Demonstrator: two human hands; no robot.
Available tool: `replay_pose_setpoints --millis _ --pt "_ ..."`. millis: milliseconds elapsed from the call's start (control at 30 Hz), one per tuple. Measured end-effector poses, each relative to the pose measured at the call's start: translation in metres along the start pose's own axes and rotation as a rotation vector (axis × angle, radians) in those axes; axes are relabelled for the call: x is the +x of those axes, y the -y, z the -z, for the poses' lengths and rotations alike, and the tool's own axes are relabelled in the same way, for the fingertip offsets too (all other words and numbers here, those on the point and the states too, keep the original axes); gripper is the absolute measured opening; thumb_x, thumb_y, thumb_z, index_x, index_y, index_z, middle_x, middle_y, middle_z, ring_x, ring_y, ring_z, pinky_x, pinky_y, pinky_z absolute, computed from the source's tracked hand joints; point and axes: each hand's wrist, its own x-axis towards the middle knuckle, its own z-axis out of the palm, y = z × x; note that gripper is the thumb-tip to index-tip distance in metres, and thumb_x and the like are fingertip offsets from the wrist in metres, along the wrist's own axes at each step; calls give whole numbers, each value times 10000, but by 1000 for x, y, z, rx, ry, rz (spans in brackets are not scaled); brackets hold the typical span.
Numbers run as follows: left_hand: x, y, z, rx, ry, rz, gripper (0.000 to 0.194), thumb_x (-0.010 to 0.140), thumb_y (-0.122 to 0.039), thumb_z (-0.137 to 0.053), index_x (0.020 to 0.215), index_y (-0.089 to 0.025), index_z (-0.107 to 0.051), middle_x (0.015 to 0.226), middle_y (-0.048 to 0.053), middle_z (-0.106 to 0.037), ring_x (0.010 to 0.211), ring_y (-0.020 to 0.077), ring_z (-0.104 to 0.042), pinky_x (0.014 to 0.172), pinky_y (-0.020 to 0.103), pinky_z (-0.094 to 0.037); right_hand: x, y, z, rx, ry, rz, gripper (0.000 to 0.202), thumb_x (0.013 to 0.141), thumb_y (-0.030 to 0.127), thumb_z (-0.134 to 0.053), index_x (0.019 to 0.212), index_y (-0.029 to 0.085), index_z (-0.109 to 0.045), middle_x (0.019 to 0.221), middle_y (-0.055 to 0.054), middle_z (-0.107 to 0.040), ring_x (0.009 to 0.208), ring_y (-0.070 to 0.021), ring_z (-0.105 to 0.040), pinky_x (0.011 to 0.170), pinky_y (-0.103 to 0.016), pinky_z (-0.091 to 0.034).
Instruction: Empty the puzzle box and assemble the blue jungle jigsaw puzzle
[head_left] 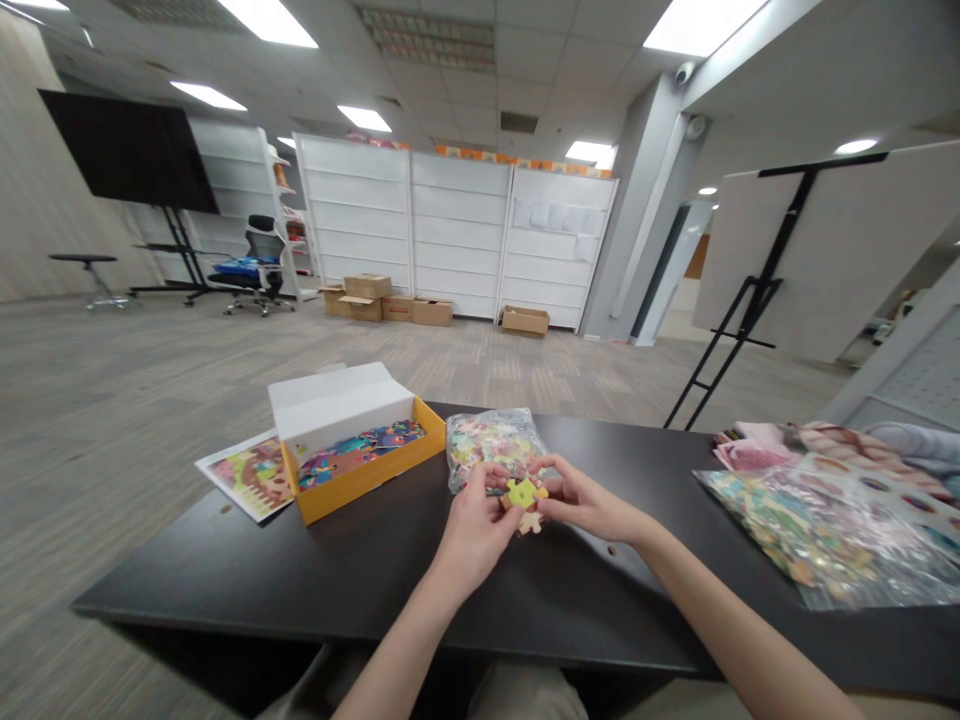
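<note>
Between my two hands, over the middle of the black table [360, 570], are several jigsaw puzzle pieces [523, 492], a yellow-green one on top and a pale one below. My left hand [480, 520] grips them from the left, thumb at their lower edge. From the right, the fingers of my right hand [581, 500] close on the same pieces. Just behind my fingers lies a clear plastic bag [496, 437] of puzzle pieces. To the left an orange-yellow box [367, 478], its white lid raised, holds colourful pieces [360, 452].
A picture sheet [251, 475] lies partly under the box. On the right are another clear bag of pieces [825, 530] and folded cloths [847, 445]. Beyond the table stand cardboard boxes [431, 312], an office chair [259, 265] and a black easel stand [757, 290].
</note>
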Motion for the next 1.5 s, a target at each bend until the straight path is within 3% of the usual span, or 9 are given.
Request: replay_pose_setpoints --millis 133,233,433,600,833,1000,1167,1300,1500 --pt "-4 -8 5 156 -34 -74 238 815 -244 -628 982 -215 -461 959 18 -621 747 148 -693 680 271 -570 1 4 0 -92 0 10 323 919 459 -653 1065 185 -563 891 -18 -658 803 -133 -616 770 -282 -482" --pt "-7 -17 18 550 -147 -260 28 893 -221 -523 913 -211 -541 958 45 -612 864 193 -658 803 342 -547 0 8 2 -144 17 -19 316 907 471 -662 913 159 -614 862 -27 -664 757 -128 -605 735 -271 -476" --pt "-9 -12 50 1089 -3 -283 266 849 -145 -522 1083 -213 -629 1288 114 -591 1245 307 -505 1028 477 -430 -1 10 1 -109 86 -97 354 906 496 -655 991 153 -633 890 -39 -690 756 -125 -607 721 -257 -469" --pt "-6 -2 52 1085 92 -198 488 860 -158 -502 1347 -184 -506 1425 142 -518 1341 271 -449 1102 459 -380 0 7 -1 -127 143 -117 388 904 499 -656 1072 149 -633 963 -63 -703 804 -134 -611 731 -250 -461" --pt "-5 -2 49 1109 155 -211 213 842 -157 -518 991 -211 -662 1442 108 -519 1373 293 -439 1105 491 -380 -1 6 0 -122 151 -123 362 910 472 -660 1070 148 -645 993 -73 -704 824 -139 -617 739 -250 -463" --pt "-2 -1 46 978 110 -250 511 862 -161 -497 1372 -183 -506 1440 127 -534 1354 268 -471 1132 473 -380 -1 2 1 -97 148 -117 353 884 452 -700 1046 146 -635 942 -59 -696 811 -139 -612 754 -266 -464" --pt "-4 -1 38 795 86 -314 661 829 -128 -491 1482 -140 -382 1551 157 -398 1442 274 -369 1194 468 -330 2 0 2 -12 -20 -52 346 862 437 -732 1033 162 -612 889 -30 -665 756 -118 -579 696 -241 -443" --pt "-10 -2 29 743 114 -330 726 832 -128 -490 1532 -168 -300 1588 141 -344 1482 270 -304 1218 481 -296 4 -4 4 -5 -154 -14 492 855 441 -739 1251 205 -566 948 -28 -646 743 -109 -557 662 -229 -440" --pt "-14 -1 15 795 130 -341 798 827 -129 -486 1568 -134 -191 1621 165 -264 1519 279 -209 1225 500 -275 5 -14 -6 -32 15 -50 774 879 426 -708 1531 264 -324 1039 -53 -645 928 -166 -609 741 -270 -485"
